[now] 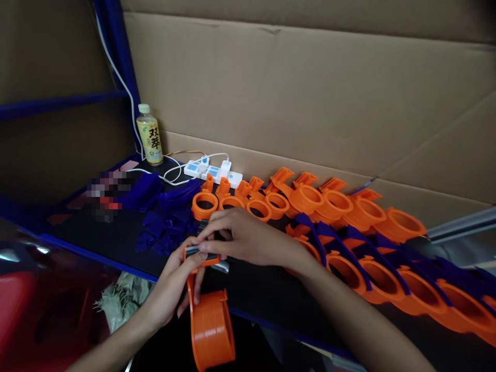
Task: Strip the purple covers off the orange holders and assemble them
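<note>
At the lower left stands a red plastic object [23, 299], its full shape cut off by the frame, and beside it a pale, frayed woven sack [129, 294] lies below the table's blue edge. The black tabletop [101, 232] runs across the view at a slant. On its right half, orange ring-shaped holders with dark blue parts [375, 297] form the nearer row; behind them, plain orange ring-shaped holders [298, 201] make a second line. Dark blue plastic pieces [166, 230] lie heaped left of the hands, and a patch further left is blurred. Toward the back are a white power strip [234, 178] with plugs and cables and an upright drink bottle [150, 137] with a yellow label. A blue post [120, 46] and a cardboard wall [290, 93] close off the far side.

The orange tape dispenser [211, 325] is held upright at the near edge, its ring hanging lowest, its head raised between the hands. The left hand [174, 287] grips the neck, fingers wrapped behind, thumb laid along the head beside a serrated strip [192, 250]. The right hand [242, 235] comes in from the other side, fingers bent and fingertips drawn close together at the strip; whether they pinch it cannot be told.
</note>
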Demonstrator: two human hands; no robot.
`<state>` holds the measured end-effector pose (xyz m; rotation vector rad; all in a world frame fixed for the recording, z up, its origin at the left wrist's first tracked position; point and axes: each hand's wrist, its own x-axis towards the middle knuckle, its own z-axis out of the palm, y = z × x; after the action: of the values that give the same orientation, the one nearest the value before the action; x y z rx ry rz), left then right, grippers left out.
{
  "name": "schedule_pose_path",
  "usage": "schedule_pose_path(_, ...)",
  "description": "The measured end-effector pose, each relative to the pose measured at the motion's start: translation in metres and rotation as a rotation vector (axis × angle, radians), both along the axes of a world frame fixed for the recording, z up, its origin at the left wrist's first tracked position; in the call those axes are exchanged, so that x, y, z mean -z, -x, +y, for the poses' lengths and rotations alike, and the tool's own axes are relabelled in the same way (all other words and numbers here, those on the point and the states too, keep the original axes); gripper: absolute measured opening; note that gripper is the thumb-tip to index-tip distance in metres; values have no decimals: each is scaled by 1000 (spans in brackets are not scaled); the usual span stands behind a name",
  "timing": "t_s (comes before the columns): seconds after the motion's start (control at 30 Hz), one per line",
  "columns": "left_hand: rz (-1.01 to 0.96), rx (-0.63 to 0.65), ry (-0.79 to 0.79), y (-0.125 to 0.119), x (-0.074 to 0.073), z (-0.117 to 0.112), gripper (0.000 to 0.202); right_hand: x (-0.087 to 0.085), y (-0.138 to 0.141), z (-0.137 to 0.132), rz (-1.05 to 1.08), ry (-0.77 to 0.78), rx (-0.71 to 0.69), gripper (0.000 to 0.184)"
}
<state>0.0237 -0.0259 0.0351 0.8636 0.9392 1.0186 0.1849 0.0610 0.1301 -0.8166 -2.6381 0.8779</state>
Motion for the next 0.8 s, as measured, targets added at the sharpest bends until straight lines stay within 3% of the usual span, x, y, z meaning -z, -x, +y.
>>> schedule_pose_path(0.13,63,48,-2,8,2,2,29,-6,-18,-18,-9,7,62,18)
schedule_pose_path(0.23,16,16,-14,21,-2,5,29,3,-34,-30,54,-26,189,20)
schedule_pose_path(0.4,-229,-98,27,35,-7,10,26,56,-41,-57,-9,-198,343,20)
schedule_pose_path(0.5,-261,-76,44,31,-8,11,24,91,-30,-69,-151,-356,372,22)
schedule_pose_path(0.6,-234,-30,48,25,-8,12,26,109,-19,-72,-230,-478,395,23)
schedule_pose_path(0.7,-200,-21,34,23,-7,12,27,107,-18,-72,-193,-476,390,22)
schedule_pose_path(0.8,-150,-26,22,23,-4,11,27,89,-25,-71,12,-408,441,22)
